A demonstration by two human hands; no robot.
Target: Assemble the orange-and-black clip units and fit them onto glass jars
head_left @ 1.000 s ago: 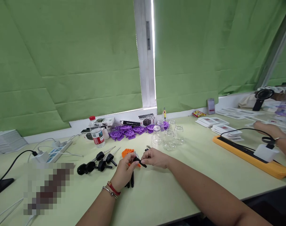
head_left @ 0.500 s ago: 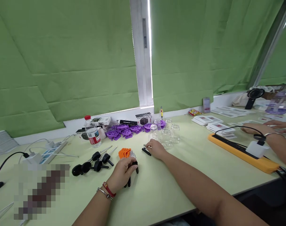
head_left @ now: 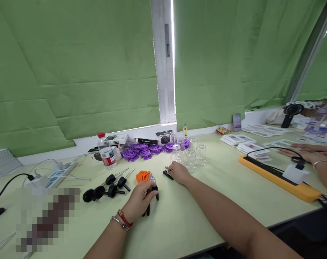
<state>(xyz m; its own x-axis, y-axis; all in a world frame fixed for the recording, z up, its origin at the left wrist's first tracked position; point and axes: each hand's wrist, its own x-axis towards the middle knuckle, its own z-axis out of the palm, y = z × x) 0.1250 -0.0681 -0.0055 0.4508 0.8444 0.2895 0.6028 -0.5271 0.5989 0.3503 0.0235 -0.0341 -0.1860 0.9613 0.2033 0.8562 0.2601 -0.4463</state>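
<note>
My left hand [head_left: 140, 201] rests on the pale green table [head_left: 179, 223], fingers curled around a bundle of black pin-like parts [head_left: 150, 199] beside an orange plastic piece [head_left: 142, 176]. My right hand [head_left: 178, 172] is stretched further out, its fingertips closed on small loose parts next to a short black piece [head_left: 167, 175] lying on the table. Just beyond it stand several small clear glass jars [head_left: 190, 155].
Black knobbed pins [head_left: 106, 187] lie left of my hands. A water bottle [head_left: 106, 153], purple plastic discs [head_left: 144, 150] and small boxes line the window sill side. An orange power strip [head_left: 279, 178] and another person's hands [head_left: 306, 153] are at right.
One second ago both hands met over a black part in front of me. My right hand then reached away to the small pieces near the jars, and it stays there now; the left keeps its bundle.
</note>
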